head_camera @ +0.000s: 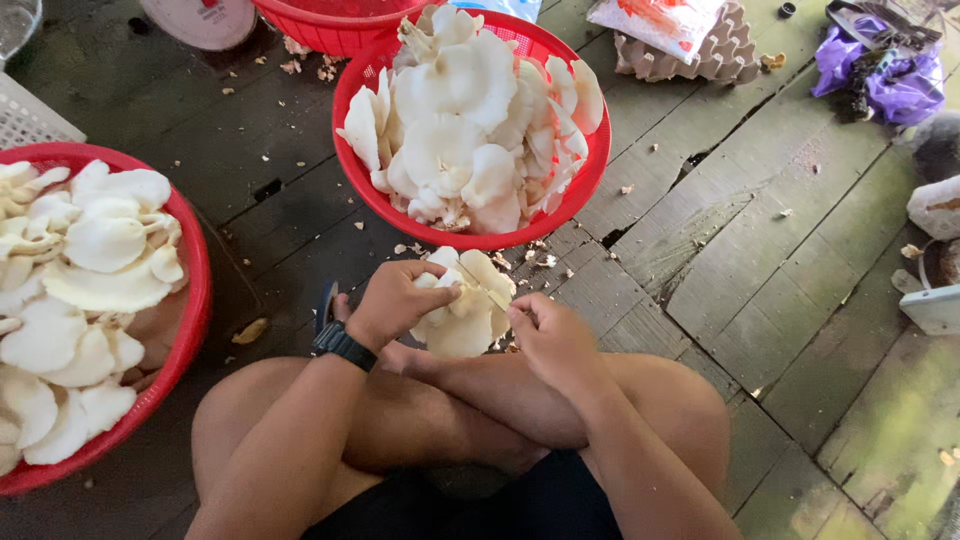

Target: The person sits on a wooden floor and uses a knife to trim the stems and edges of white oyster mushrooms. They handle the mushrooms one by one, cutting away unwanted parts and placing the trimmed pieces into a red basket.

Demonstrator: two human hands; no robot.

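A person sits cross-legged on a dark plank floor (780, 290), working through oyster mushrooms. The left hand (395, 300), a black watch (343, 345) at its wrist, is closed over the top of a white mushroom cluster (462, 310) held just above the crossed legs. The right hand (548, 335) grips the cluster's right side, fingers curled in; whether it also holds a small blade cannot be told.

Straight ahead, a red mesh basket (380, 195) is heaped with whole clusters, stems and caps bunched together. To the person's left, a second red basket (190, 300) holds flatter, separate caps spread nearly to its rim. Pale scraps (520, 260) litter the floor between the front basket and the hands.

Judging by the two loads, the work looks roughly midway: a good share of caps is already laid out in the left basket, while the front basket remains piled high and one cluster is in hand. An egg tray (700, 60) and a purple bag (880, 75) lie at the far right.
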